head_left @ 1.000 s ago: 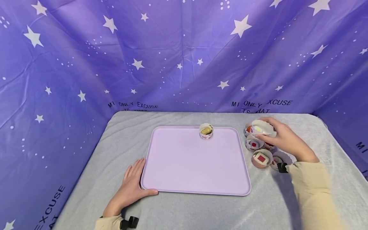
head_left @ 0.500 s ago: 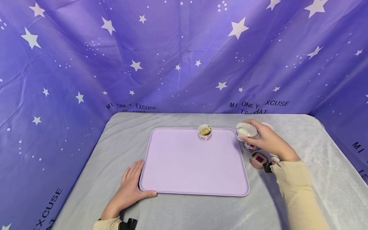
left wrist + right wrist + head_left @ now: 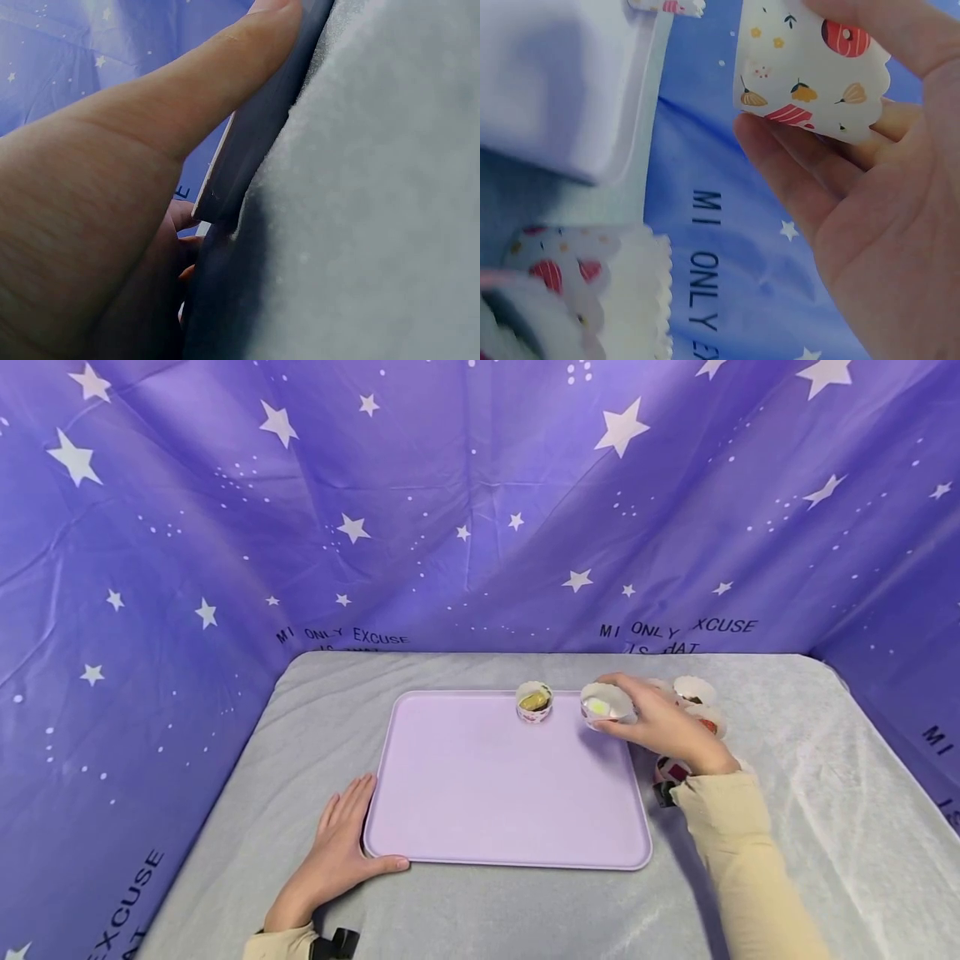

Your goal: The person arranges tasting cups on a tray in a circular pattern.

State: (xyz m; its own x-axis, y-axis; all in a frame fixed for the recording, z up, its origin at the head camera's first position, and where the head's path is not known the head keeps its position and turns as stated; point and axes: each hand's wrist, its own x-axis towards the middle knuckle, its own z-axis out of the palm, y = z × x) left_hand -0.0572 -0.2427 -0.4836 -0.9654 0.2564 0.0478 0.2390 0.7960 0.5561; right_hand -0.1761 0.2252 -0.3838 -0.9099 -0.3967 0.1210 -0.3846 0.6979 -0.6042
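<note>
My right hand (image 3: 660, 718) grips a white paper baking cup (image 3: 603, 712) with a pale, yellow-green-centred thing inside. It is above the back right corner of the lilac tray (image 3: 510, 785). In the right wrist view, thumb and fingers hold the cup's (image 3: 810, 82) printed wall from opposite sides. A second baking cup (image 3: 534, 710), with a yellowish thing inside, stands at the tray's back edge. My left hand (image 3: 337, 843) lies at the tray's front left corner, fingers along the left side and thumb along the front edge. Its thumb (image 3: 217, 67) touches the rim in the left wrist view.
Right of the tray stand several more baking cups, partly hidden by my right hand; one holds an orange-red thing (image 3: 708, 725), another a red-squared one (image 3: 675, 770). Grey cloth (image 3: 525, 914) covers the table. A purple star-printed curtain (image 3: 450, 502) hangs behind it.
My right hand has carried the baking cup leftward from the group at the right to above the tray's back right corner. My left hand has stayed at the tray corner.
</note>
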